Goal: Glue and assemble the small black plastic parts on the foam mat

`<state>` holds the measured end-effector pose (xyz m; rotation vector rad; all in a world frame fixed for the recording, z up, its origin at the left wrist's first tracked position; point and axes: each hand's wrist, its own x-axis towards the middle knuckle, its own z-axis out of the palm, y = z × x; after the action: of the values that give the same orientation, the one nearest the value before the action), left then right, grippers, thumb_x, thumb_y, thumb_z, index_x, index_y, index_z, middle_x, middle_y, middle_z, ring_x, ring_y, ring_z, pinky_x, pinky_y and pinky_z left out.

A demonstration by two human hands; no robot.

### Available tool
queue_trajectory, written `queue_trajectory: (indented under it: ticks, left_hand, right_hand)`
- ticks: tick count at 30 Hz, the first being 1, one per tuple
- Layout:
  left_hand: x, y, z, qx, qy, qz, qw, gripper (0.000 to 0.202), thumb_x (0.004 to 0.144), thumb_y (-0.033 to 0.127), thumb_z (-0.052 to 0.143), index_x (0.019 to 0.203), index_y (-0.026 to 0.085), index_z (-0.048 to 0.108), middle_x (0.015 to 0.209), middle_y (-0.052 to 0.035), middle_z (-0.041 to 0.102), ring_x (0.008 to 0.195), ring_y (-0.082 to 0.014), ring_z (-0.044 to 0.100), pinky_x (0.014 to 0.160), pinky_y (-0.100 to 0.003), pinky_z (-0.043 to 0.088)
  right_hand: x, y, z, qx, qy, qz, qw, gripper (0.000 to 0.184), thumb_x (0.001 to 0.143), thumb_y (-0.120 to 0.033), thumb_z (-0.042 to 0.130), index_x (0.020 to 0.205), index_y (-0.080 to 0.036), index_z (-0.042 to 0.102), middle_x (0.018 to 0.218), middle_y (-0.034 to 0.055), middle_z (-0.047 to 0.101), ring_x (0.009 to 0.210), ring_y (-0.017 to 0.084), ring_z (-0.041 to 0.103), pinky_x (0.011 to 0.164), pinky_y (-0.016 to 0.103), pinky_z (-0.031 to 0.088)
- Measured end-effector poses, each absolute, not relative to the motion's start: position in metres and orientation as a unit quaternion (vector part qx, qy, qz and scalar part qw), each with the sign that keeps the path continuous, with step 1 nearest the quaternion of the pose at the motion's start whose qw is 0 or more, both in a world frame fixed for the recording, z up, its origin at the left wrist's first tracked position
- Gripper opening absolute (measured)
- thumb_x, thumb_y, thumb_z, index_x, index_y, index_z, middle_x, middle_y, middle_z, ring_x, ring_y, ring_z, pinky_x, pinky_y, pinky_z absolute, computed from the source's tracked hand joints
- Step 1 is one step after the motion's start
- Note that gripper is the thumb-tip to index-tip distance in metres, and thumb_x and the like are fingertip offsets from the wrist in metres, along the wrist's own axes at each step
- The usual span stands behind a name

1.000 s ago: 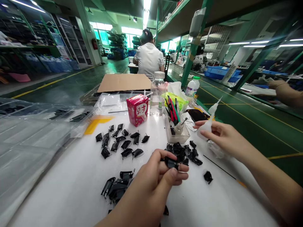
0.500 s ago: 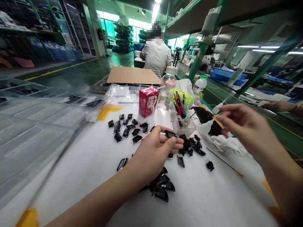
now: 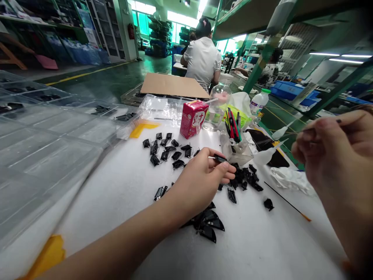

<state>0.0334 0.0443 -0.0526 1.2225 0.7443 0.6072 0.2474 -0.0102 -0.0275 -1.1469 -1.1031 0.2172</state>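
Note:
My left hand (image 3: 201, 175) is closed around a small black plastic part (image 3: 220, 158), pinched between thumb and fingers above the white table. Raised at the right, my right hand (image 3: 335, 144) has its thumb and forefinger pressed together; what they hold, if anything, is too blurred to make out. To its left are two white squeeze bottles with thin nozzles, the nearer bottle (image 3: 264, 156) and the farther bottle (image 3: 279, 133). A dark heap of small parts (image 3: 244, 179) lies just beyond my left fingertips. Below my left wrist is a pile of curved black pieces (image 3: 208, 225).
Several black parts (image 3: 164, 155) lie spread before a red drink carton (image 3: 194, 119). A clear box (image 3: 237, 151) holds cutters and pens. Clear compartment trays (image 3: 58, 155) line the left. A thin brush (image 3: 287, 201) and crumpled white cloth (image 3: 291, 179) lie right. A co-worker (image 3: 202, 58) sits ahead.
My right hand has moved right and up, away from the squeeze bottle nozzles and closer to the camera. My left hand still holds the black part. The whole view has shifted slightly.

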Motion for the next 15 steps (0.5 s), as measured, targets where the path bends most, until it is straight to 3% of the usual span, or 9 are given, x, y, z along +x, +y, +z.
queue_trajectory:
  ticks: [8,15]
  left_hand:
    - [0.035,0.052,-0.056,0.554,0.359,0.289,0.694,0.009,0.099,0.023,0.059,0.094,0.017,0.054,0.094,-0.007,0.074,0.09,-0.0172,0.072,0.089,-0.035,0.057]
    - [0.036,0.051,-0.055,0.556,0.373,0.28,0.688,0.008,0.098,0.024,0.061,0.097,0.017,0.057,0.095,-0.0065,0.077,0.089,-0.0161,0.073,0.087,-0.033,0.058]
  right_hand:
    - [0.231,-0.019,-0.063,-0.546,-0.487,0.341,0.59,0.029,0.088,-0.033,0.074,0.072,-0.024,0.051,0.057,-0.0054,0.046,0.045,0.011,0.042,0.035,0.022,0.034]
    - [0.233,-0.019,-0.073,-0.549,-0.5,0.369,0.56,0.029,0.092,-0.034,0.07,0.075,-0.023,0.05,0.056,-0.007,0.043,0.045,0.009,0.039,0.037,0.02,0.035]
